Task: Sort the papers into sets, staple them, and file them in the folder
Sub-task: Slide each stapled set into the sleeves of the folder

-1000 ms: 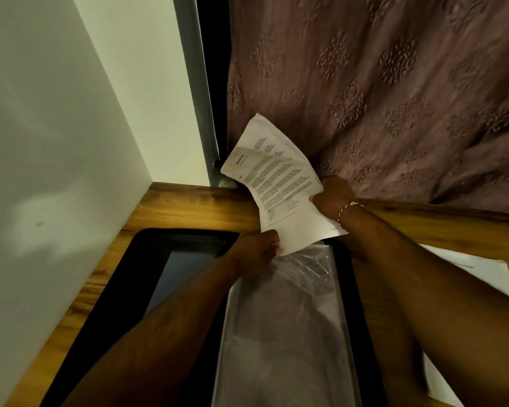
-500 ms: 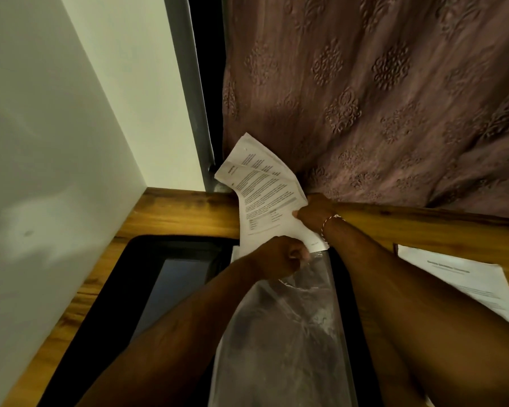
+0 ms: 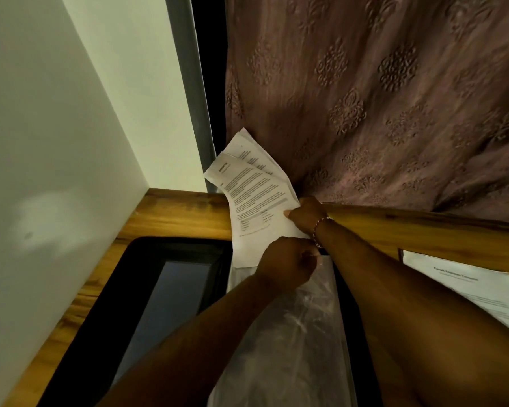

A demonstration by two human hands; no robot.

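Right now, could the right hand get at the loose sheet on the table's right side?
Probably, once freed: the right hand grips the paper set; the loose sheet lies beside that forearm, nothing atop it.

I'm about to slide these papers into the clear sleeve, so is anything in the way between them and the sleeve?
Nothing visible does. The papers meet the top of the sleeve, with only the left hand there, and it hides the opening itself. The right hand holds the papers' side.

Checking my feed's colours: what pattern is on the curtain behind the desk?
Dusty mauve curtain with repeated floral medallions, clearest in the head view.
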